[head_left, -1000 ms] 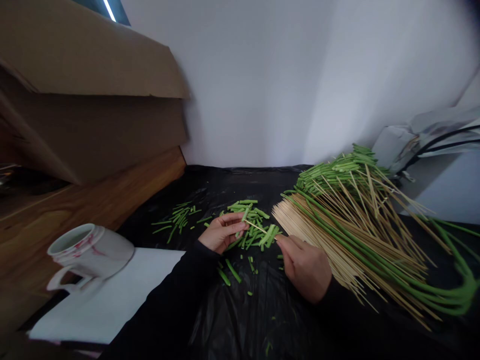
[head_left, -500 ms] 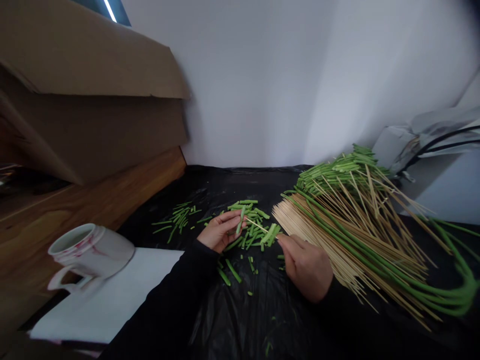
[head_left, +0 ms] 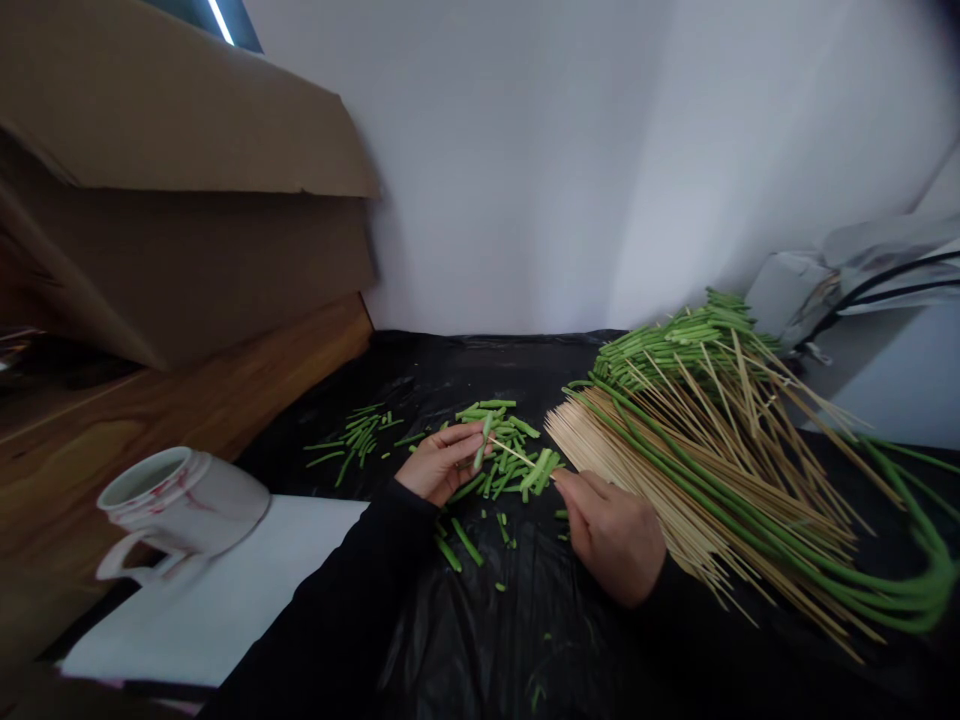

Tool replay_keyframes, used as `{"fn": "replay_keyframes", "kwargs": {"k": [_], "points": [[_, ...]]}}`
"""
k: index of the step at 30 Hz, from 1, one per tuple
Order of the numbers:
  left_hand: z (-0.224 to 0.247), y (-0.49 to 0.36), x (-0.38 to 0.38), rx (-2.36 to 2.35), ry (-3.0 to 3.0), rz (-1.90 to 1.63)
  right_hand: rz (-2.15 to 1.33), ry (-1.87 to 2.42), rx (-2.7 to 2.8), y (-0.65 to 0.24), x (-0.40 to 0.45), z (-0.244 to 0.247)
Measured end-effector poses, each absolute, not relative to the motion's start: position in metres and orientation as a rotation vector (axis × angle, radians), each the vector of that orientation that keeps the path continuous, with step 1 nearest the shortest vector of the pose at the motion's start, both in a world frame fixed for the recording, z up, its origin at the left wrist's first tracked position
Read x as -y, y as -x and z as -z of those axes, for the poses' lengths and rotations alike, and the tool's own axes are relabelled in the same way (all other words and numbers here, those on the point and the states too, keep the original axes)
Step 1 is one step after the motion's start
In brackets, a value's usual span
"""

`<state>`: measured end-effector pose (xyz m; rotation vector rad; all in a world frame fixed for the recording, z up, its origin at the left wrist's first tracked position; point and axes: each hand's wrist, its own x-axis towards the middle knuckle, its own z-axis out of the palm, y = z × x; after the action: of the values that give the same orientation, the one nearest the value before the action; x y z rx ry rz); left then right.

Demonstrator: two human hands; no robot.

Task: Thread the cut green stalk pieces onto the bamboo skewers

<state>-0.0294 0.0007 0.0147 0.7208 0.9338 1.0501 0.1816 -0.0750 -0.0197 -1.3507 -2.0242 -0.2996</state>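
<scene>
My left hand (head_left: 444, 462) is closed on a short cut piece of green stem (head_left: 484, 440), which looks like garlic scape, pinched between thumb and fingers. In my right hand (head_left: 616, 535) is a thin wooden skewer (head_left: 512, 451), its tip reaching to the piece in my left. Several short stem pieces (head_left: 541, 471) sit side by side on the skewer close to my right fingers. Whether the tip has pierced the held piece I cannot tell. Below and behind the hands lies a loose pile of cut stem pieces (head_left: 487, 410) on black plastic sheeting (head_left: 442, 365).
Bare skewers (head_left: 637, 470) and long uncut stems (head_left: 750, 520) lie at right, with loaded skewers (head_left: 682, 340) stacked behind. More pieces (head_left: 360, 435) lie at left. A stained white mug (head_left: 195, 500) stands on a white sheet (head_left: 225, 610), near a cardboard box (head_left: 247, 240).
Almost nothing differs. Both hands stay in the same place with the skewer and the stem piece, apart from a very slight shift.
</scene>
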Motion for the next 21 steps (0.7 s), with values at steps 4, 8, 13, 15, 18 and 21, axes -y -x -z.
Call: {"fn": "replay_keyframes", "kwargs": {"k": [4,8,13,15,18,21], "points": [[-0.0152,0.0299,-0.0013,-0.938,-0.726,-1.051,0.298,1.341,2.023,-0.1816,0.0752,0.0198],[-0.0163,0.0292,-0.0008,-0.955,-0.711,-1.054,0.293,1.340,2.024,-0.1815,0.0757,0.0201],[-0.0129,0.0271,-0.0005,-0.961,-0.701,-1.019,0.296,1.339,2.036,-0.1813,0.0755,0.0209],[-0.0117,0.0262,-0.0002,-0.950,-0.703,-1.018,0.302,1.345,2.033,-0.1812,0.0753,0.0215],[-0.0115,0.0251,0.0004,-0.947,-0.703,-1.018,0.292,1.344,2.027,-0.1807,0.0752,0.0219],[-0.0116,0.0247,0.0003,-0.966,-0.703,-1.024,0.271,1.332,2.026,-0.1801,0.0753,0.0214]]}}
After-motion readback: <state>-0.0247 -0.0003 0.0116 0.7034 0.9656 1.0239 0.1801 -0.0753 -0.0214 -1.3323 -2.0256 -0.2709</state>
